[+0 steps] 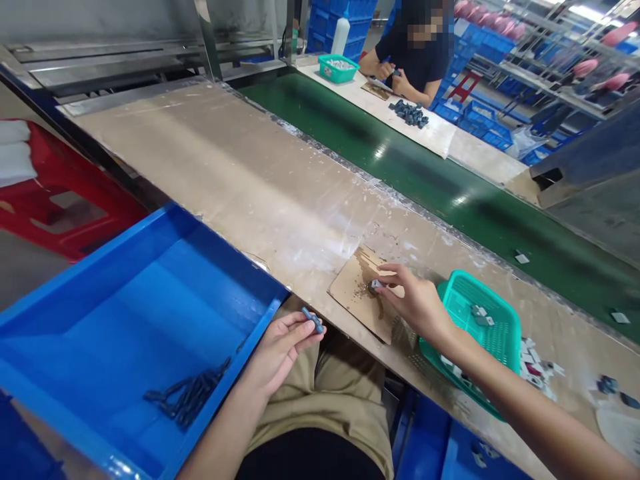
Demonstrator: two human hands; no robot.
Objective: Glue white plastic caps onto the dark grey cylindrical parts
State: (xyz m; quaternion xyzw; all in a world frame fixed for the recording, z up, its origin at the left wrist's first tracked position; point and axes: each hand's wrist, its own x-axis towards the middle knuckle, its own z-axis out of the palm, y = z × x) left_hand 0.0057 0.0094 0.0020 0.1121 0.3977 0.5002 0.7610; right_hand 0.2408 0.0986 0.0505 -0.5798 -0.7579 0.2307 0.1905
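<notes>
My left hand (280, 347) is closed around a small dark blue-grey stick-like part (313, 321), held at the bench's front edge. Between the fingertips of my right hand (413, 297) is a small whitish block (375, 285). That block is at a dark spot on a square of brown cardboard (349, 288), which carries a wet brown stain. Whether the block touches the cardboard I cannot tell. Right of this hand, partly behind my forearm, stands a green basket (511, 333) with small whitish pieces inside.
A blue bin (100, 300) with several dark parts (187, 397) lies left of my lap. Beyond the bench (225, 173) runs a green conveyor belt (350, 133) carrying small white pieces. Across it a person (415, 60) handles parts beside another green basket (338, 69). A red stool (75, 193) stands far left.
</notes>
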